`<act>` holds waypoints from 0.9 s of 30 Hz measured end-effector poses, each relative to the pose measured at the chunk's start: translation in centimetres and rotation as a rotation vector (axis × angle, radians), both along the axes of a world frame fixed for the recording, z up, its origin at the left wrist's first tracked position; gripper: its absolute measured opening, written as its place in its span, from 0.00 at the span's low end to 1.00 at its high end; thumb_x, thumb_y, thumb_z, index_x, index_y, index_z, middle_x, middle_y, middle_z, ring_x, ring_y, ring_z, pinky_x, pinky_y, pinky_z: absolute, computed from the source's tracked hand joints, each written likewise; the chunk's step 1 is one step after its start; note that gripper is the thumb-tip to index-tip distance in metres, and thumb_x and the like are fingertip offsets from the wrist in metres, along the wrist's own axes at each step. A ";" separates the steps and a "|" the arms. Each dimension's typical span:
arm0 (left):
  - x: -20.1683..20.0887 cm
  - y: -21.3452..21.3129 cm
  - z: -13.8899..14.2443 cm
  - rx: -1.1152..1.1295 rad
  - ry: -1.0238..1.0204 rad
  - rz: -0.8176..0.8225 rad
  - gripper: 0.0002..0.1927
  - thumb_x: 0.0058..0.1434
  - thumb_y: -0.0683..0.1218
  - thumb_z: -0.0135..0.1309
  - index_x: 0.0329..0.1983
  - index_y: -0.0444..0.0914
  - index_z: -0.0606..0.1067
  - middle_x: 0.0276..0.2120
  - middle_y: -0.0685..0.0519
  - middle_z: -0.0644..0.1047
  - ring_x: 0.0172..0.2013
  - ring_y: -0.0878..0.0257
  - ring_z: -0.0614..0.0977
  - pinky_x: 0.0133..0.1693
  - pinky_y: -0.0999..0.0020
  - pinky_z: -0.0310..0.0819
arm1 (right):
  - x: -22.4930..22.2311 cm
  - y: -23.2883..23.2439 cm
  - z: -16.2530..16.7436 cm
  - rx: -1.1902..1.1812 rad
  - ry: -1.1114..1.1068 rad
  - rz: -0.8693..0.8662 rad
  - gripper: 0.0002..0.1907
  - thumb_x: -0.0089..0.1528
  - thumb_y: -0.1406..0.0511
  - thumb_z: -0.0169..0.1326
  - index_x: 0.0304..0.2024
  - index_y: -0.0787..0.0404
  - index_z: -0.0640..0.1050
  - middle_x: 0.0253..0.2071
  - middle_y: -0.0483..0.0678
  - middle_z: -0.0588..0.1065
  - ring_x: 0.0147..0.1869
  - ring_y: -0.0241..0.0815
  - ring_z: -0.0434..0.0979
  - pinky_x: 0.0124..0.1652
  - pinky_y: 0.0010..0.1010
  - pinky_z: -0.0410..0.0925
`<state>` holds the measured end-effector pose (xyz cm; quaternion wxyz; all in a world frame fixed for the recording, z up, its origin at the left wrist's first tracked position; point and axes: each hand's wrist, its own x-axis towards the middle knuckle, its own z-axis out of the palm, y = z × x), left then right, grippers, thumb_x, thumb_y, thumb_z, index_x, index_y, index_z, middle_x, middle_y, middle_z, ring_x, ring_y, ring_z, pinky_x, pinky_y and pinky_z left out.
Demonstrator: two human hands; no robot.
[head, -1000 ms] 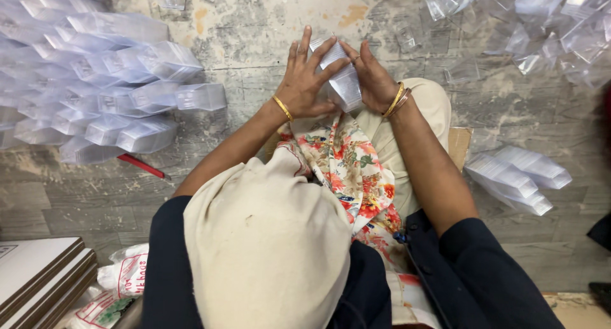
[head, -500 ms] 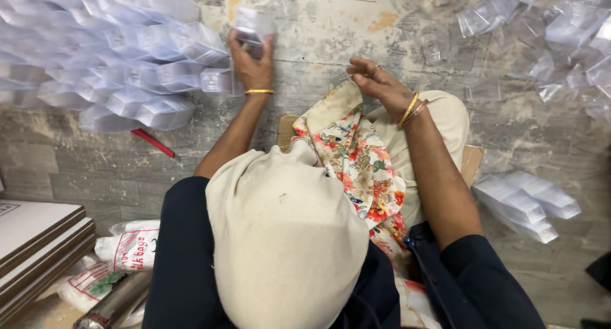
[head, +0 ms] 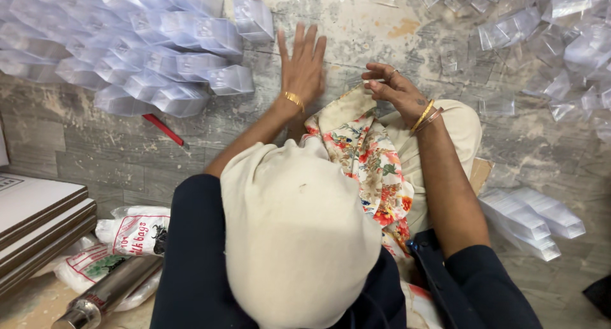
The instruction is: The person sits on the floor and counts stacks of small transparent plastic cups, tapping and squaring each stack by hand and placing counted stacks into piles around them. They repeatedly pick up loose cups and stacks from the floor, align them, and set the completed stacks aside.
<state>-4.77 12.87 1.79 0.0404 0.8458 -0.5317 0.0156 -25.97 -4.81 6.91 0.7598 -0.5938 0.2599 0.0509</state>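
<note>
My left hand (head: 302,65) hovers flat over the grey floor with its fingers spread and nothing in it. It is just right of a big pile of folded clear plastic boxes (head: 159,68); the nearest box (head: 253,18) lies up and to its left. My right hand (head: 394,87) rests at the top edge of the floral cloth (head: 369,170) on my lap, fingers loosely curled. Whether it pinches a clear piece I cannot tell. Both wrists wear gold bangles.
Loose flat clear pieces (head: 560,42) lie scattered at the upper right. A short stack of clear boxes (head: 534,221) sits at my right side. A red pen (head: 164,129) lies below the pile. At lower left are flat cardboard sheets (head: 38,214), printed plastic bags (head: 137,230) and a metal bottle (head: 108,294).
Both hands held a clear box a second ago. My left hand carried it to the pile, let it go, and now swings back toward the middle, while my right hand stayed at my lap.
</note>
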 end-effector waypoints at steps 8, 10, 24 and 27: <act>9.4 -3.2 0.3 0.934 -0.751 0.088 0.36 0.68 0.56 0.38 0.75 0.31 0.59 0.73 0.35 0.56 0.71 0.33 0.53 0.61 0.21 0.29 | -0.2 -0.3 -0.5 -0.014 0.016 -0.008 0.32 0.67 0.55 0.54 0.70 0.59 0.65 0.64 0.49 0.70 0.66 0.41 0.72 0.60 0.33 0.67; 10.7 -1.9 0.5 0.991 -0.757 0.045 0.37 0.67 0.56 0.41 0.75 0.32 0.58 0.74 0.36 0.55 0.72 0.33 0.52 0.60 0.19 0.31 | -0.3 -0.4 -0.6 -0.013 0.016 -0.004 0.32 0.67 0.55 0.54 0.70 0.59 0.65 0.64 0.49 0.71 0.66 0.41 0.72 0.60 0.33 0.66; 19.4 2.7 1.3 1.024 -0.695 0.182 0.34 0.66 0.59 0.43 0.71 0.38 0.62 0.71 0.40 0.59 0.70 0.37 0.55 0.63 0.27 0.36 | -0.8 0.1 -0.6 0.010 -0.020 -0.031 0.33 0.66 0.54 0.55 0.70 0.59 0.64 0.64 0.49 0.70 0.64 0.42 0.74 0.60 0.34 0.66; 20.5 2.2 1.7 0.876 -0.640 0.203 0.33 0.66 0.59 0.43 0.70 0.39 0.63 0.70 0.41 0.60 0.70 0.37 0.55 0.64 0.29 0.37 | -0.6 0.1 -0.7 0.003 -0.015 -0.022 0.33 0.66 0.54 0.55 0.70 0.59 0.64 0.64 0.48 0.70 0.63 0.41 0.74 0.60 0.33 0.66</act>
